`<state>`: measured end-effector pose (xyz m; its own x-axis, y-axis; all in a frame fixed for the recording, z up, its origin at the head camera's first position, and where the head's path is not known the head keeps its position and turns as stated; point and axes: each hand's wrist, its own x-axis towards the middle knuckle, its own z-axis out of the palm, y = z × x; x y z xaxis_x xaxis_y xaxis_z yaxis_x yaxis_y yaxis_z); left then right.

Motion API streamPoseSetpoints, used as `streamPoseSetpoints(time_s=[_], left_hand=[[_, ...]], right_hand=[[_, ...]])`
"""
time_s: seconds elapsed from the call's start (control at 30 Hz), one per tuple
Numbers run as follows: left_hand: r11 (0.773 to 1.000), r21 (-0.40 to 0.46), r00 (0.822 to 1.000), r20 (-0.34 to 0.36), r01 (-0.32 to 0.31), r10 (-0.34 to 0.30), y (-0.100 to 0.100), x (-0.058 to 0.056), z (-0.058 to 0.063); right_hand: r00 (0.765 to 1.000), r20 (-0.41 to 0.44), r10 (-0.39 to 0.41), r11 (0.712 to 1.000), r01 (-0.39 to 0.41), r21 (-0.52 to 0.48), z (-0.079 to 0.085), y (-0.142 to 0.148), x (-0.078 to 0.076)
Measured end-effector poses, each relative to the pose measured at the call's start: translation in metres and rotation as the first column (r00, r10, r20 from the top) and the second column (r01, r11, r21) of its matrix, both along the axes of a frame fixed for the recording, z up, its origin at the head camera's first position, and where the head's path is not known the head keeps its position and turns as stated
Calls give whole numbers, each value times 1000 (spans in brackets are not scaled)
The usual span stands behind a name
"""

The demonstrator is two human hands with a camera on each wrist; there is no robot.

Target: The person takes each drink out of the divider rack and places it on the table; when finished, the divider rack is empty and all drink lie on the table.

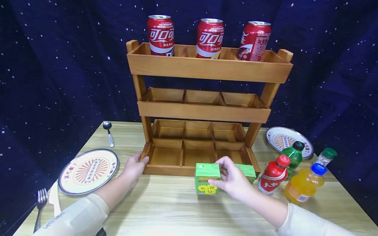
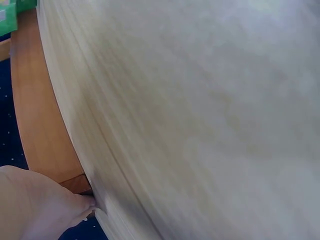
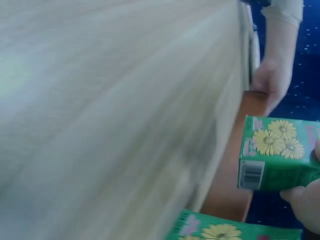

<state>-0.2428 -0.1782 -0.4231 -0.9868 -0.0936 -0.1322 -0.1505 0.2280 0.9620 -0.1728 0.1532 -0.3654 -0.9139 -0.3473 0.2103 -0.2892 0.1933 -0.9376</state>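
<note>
My right hand (image 1: 231, 177) pinches a green drink carton (image 1: 206, 182) with yellow flowers on it, held just in front of the rack's lowest tier. In the right wrist view that carton (image 3: 280, 145) appears above the table with thumb and fingers at its side. Partly hidden behind this hand, a second green carton (image 1: 247, 172) stands at the rack's front right. The left hand (image 1: 133, 168) grips the lower left corner of the wooden rack (image 1: 203, 114), its thumb at the edge. Close up in the left wrist view, that hand (image 2: 45, 200) meets the rack's end.
Red cola cans (image 1: 160, 36) occupy the top tier. At right stand a red-capped bottle (image 1: 273, 175), an orange drink bottle (image 1: 304, 185), a green bottle (image 1: 292, 155), a green-capped shaker (image 1: 325, 157) and a plate (image 1: 273, 132). Leftward lie another plate (image 1: 68, 178), spoon (image 1: 110, 136), knife (image 1: 54, 198) and fork (image 1: 40, 205).
</note>
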Motion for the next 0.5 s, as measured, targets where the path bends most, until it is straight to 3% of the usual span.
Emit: streamPoseSetpoints(time_s=[0.33, 0.4, 0.5], left_hand=[[998, -64, 1000, 8, 4, -3, 0, 2, 5], [997, -75, 1000, 5, 2, -2, 1, 2, 5], [996, -86, 1000, 1, 5, -5, 2, 2, 5]], right_hand=[[983, -66, -171, 976, 178, 124, -21, -7, 3], [975, -102, -199, 960, 215, 182, -21, -7, 4], [953, -193, -235, 903, 288, 319, -20, -7, 5]])
